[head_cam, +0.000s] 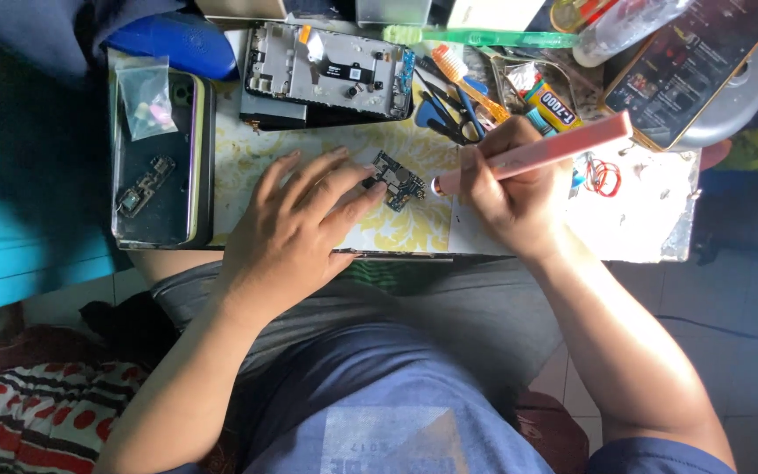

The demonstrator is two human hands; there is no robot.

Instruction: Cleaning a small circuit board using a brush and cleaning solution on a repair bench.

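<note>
Though blurry, clear packet (145, 96) upper-left.

small board (660, 224), opened phone (331, 70) atop

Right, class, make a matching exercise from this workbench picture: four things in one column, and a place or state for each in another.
1. circuit board
2. pink tool
3. toothbrush
4. plastic bag

A. lying along the top edge
B. held in the right hand
C. under the left hand's fingertips
D. on a phone at the left

Pairs: 1-C, 2-B, 3-A, 4-D
</note>
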